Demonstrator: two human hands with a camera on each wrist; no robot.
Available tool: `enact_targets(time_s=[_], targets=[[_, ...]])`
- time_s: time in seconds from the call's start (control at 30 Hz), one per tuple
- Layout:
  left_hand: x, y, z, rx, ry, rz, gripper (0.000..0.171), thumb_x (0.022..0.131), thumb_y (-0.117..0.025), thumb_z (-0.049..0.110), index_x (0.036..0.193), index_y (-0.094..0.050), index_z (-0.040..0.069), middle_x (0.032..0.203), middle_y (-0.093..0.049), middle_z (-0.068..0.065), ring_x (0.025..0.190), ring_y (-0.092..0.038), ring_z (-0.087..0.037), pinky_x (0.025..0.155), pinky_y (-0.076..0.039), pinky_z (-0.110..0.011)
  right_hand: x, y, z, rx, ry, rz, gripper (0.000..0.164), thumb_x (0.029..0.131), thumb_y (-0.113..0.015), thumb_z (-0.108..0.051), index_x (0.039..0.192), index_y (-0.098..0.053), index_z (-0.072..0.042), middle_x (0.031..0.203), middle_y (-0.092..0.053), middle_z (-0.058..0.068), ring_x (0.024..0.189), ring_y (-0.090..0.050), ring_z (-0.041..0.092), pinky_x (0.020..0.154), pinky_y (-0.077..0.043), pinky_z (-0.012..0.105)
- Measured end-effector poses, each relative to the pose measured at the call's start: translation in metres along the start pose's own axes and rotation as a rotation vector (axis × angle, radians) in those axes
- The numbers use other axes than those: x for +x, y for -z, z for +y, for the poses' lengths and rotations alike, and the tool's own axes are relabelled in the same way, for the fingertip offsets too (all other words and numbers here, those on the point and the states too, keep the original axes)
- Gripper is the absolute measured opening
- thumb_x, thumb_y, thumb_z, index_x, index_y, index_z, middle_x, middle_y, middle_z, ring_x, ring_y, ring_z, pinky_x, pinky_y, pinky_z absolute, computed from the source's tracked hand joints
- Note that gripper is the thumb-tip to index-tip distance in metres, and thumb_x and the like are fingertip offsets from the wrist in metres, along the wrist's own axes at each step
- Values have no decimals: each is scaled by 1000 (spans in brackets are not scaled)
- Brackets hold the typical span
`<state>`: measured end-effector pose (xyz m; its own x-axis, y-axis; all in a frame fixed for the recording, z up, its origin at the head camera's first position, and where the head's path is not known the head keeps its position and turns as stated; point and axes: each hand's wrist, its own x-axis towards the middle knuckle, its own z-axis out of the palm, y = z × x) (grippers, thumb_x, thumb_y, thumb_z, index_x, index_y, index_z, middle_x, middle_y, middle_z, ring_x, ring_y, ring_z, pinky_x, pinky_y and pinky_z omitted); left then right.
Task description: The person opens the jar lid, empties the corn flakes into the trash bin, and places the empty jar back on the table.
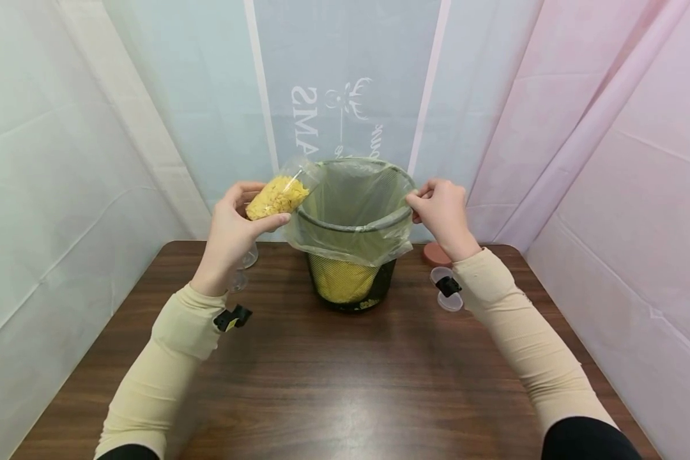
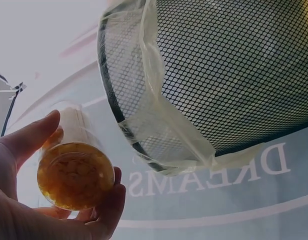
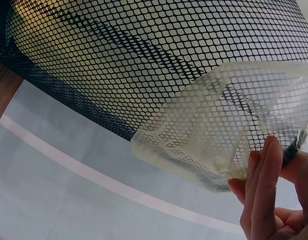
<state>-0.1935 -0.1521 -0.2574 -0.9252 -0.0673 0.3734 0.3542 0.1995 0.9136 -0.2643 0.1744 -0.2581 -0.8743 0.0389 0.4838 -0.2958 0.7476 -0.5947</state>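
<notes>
In the head view my left hand (image 1: pixel 227 233) holds a clear jar (image 1: pixel 278 195) of yellow flakes, its fingers and thumb wrapped round it. The jar tilts, mouth toward the rim of a black mesh waste bin (image 1: pixel 386 278); flakes fill its lower part. From the left wrist its round base (image 2: pixel 76 175) faces the camera. A pale translucent bin liner (image 1: pixel 356 248) folds over the rim, and yellow stuff (image 1: pixel 342 281) shows through the mesh at the bottom. My right hand (image 1: pixel 443 211) pinches the liner at the rim's right side, its fingers (image 3: pixel 266 180) against the folded plastic.
Clear containers (image 1: pixel 247 257) stand on the brown table (image 1: pixel 322 377) behind my left wrist. Near my right wrist lie a reddish round lid (image 1: pixel 436 254) and clear round lids (image 1: pixel 450 301). Pale curtains (image 1: pixel 621 191) enclose the table's back and sides.
</notes>
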Motion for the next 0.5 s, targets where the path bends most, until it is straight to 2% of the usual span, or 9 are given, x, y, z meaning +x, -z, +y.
enact_targets(time_s=[0.23,0.5], targets=[[4,-1,3,-4,-32,8,48,72,-83,17,115,-62,9,100,-65,-2,78,-62,-13,64,-54,-22,0,0,-2,-10,0,8,15,81,-58,-19,77,-66,-6,54,-66,3,46,-63,14,60,-49,22],[6,0,7,53,-42,13,48,74,-82,24,117,-65,10,95,-63,0,73,-57,-10,61,-50,-20,0,-1,-1,-18,-3,7,15,80,-57,-18,76,-66,-7,53,-65,2,48,-65,17,64,-48,22]])
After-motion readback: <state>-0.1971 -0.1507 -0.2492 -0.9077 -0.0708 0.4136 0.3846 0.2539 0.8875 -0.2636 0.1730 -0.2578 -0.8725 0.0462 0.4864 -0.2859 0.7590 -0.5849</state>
